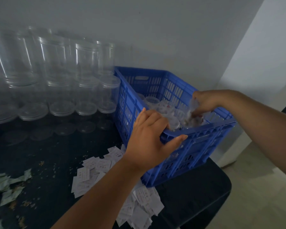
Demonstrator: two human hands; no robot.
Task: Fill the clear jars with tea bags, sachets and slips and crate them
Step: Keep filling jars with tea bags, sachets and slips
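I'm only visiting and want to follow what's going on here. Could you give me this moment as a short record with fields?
Left hand: grips the near rim of the blue crate
Right hand: inside the crate, fingers curled on a filled jar, blurred
Crate contents: other clear jars, count unclear
Empty jars: stacked along the wall, left of the crate
Slips: white, scattered on the dark table by the crate
Sachets: pale green, at the table's left edge
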